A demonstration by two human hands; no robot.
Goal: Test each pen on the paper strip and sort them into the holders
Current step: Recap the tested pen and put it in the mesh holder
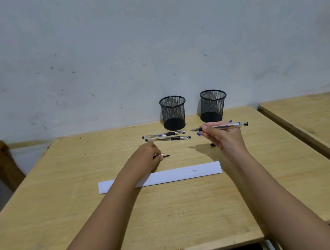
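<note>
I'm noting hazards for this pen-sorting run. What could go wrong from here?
The left hand pinches a small cap; a loose black piece lies nearby, so they could get swapped. The left forearm crosses the paper strip and may drag it. The two holders look identical, so the pen in the right hand might be missorted.

Two pens lie before the holders; paper strip nearer.
</note>
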